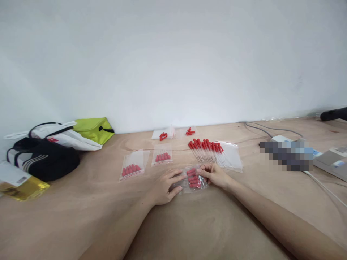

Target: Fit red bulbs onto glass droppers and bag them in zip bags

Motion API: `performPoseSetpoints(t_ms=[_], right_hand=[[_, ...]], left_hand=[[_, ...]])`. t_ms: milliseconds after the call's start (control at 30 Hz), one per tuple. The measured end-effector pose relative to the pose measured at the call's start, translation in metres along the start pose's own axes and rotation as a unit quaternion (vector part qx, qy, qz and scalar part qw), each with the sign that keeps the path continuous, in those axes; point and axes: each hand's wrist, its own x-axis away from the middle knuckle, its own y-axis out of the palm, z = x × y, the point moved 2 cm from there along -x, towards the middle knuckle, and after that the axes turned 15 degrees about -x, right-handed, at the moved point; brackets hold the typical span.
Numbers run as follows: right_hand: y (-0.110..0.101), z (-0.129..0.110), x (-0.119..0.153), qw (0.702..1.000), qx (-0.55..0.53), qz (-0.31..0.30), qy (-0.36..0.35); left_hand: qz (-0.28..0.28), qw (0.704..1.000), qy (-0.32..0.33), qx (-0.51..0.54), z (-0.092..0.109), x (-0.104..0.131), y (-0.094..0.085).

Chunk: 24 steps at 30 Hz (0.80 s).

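A clear zip bag (193,190) with several red rubber bulbs (193,179) inside lies on the table in front of me. My left hand (166,185) rests at the bag's left edge, fingers apart and thumb toward the bag. With thumb and fingertips, my right hand (214,176) pinches the bag's upper right edge. Just beyond, a fan of droppers (206,147) with red bulbs and thin clear stems lies partly over a flat clear bag (230,159). Two more bags, a left one (133,168) and a middle one (162,156), hold red-bulbed pieces.
Near the wall lie a left group of small red pieces (163,136) and a right group (190,131), on clear bags. At left stand a black bag (51,160), a white bag (84,139) and a lime-green bag (94,130). A grey cable (260,127) and a blurred-out object (287,155) are at right.
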Motion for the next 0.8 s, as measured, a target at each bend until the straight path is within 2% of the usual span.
performPoseSetpoints(t_ms=[67,133,200,367,467,567,633,667,733,800], right_hand=[[-0.003,0.0,-0.003,0.999,0.003,0.035,-0.008],[-0.006,-0.001,-0.005,0.994,0.008,0.104,-0.02],[-0.006,-0.003,-0.006,0.99,0.031,0.138,-0.005],[0.0,-0.006,-0.005,0.993,0.091,0.039,0.064],[-0.002,-0.01,-0.004,0.996,0.061,0.019,0.057],[-0.006,-0.014,-0.003,0.999,-0.009,0.013,0.03],[-0.008,-0.017,-0.004,0.998,-0.054,0.038,-0.001],[-0.008,-0.018,-0.005,0.995,-0.075,0.056,-0.021],[-0.005,-0.019,-0.007,0.988,-0.112,0.085,-0.058],[0.002,-0.019,-0.01,0.981,-0.149,0.095,-0.08]], left_hand=[[0.002,1.0,0.002,0.003,0.0,0.0,0.0],[0.004,1.0,0.001,0.005,-0.001,0.0,0.0],[0.006,1.0,0.001,0.007,-0.002,0.0,0.0],[0.019,0.999,0.017,0.022,-0.001,0.002,0.001],[0.089,0.996,-0.005,0.02,-0.003,0.0,0.0],[0.211,0.972,-0.1,-0.021,-0.02,-0.001,-0.005],[0.259,0.943,-0.19,-0.086,-0.04,0.001,-0.011],[0.261,0.925,-0.244,-0.13,-0.052,0.004,-0.013],[0.226,0.886,-0.343,-0.213,-0.076,0.011,-0.019],[0.175,0.865,-0.391,-0.263,-0.095,0.017,-0.022]])
